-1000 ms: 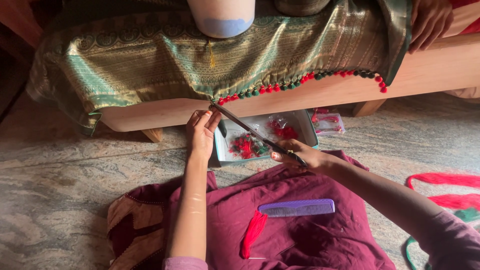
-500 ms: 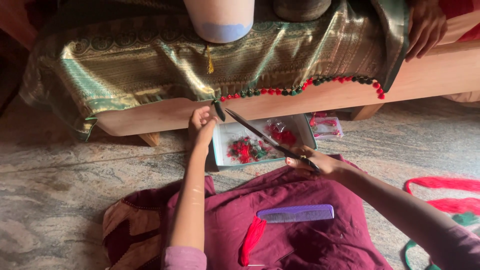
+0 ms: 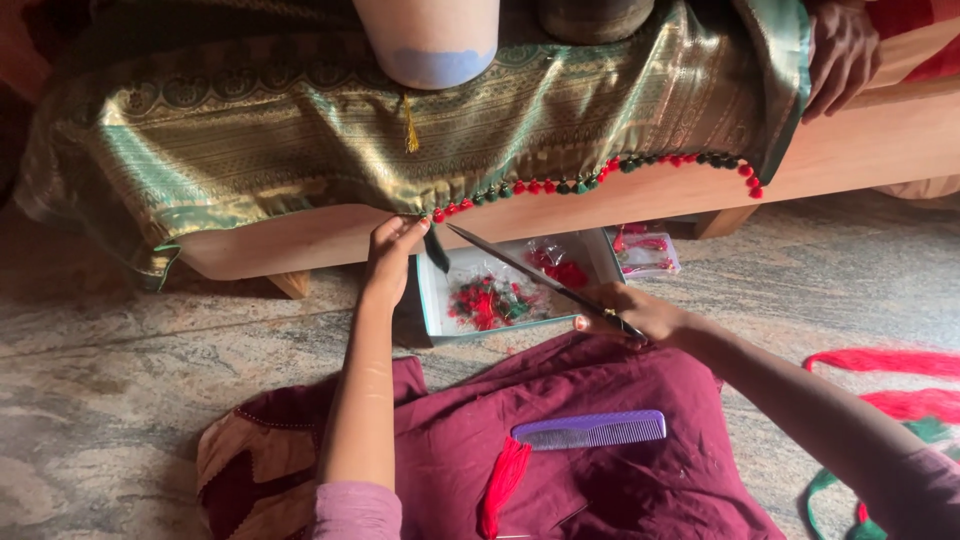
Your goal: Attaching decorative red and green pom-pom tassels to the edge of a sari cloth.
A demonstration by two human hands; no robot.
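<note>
Both hands work: left hand (image 3: 392, 252) pinches dark tassel (image 3: 436, 250); right hand (image 3: 635, 315) grips scissors (image 3: 530, 278) beside it.

Left hand (image 3: 388, 250), right hand (image 3: 640, 315): bare, forearms uncovered. Sleeves pushed up, mauve-pink on left, duskier purple on right. Maroon garment over lap, tan patterned trim

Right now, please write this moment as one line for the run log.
left hand: pinches dark tassel at green-gold sari edge | right hand: holds scissors, blades near tassel | purple comb: on lap
</note>
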